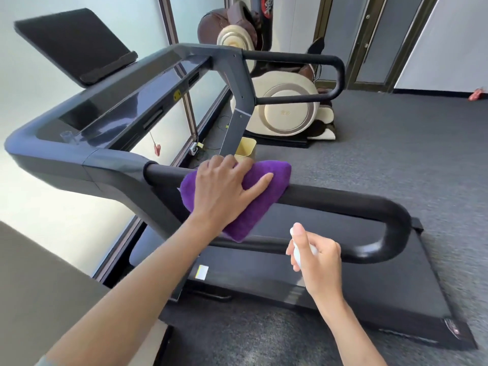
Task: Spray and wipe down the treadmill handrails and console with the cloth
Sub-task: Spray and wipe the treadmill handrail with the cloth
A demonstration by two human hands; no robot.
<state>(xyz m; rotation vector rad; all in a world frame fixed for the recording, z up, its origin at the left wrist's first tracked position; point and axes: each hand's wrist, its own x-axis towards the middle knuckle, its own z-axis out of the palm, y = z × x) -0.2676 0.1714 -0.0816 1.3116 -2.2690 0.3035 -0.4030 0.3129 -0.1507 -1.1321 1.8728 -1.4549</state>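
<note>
Cream-and-brown massage chair on grey carpet by window; yellow bin just before it; red item at far wall

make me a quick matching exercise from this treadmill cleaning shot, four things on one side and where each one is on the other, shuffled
Things
1. purple cloth
2. white spray bottle
3. tablet holder
4. massage chair

Places
A. on the carpet behind the treadmill's far handrail
B. gripped in the right hand
C. raised above the console
D. pressed on the near handrail under the left hand

Pairs: 1-D, 2-B, 3-C, 4-A
</note>
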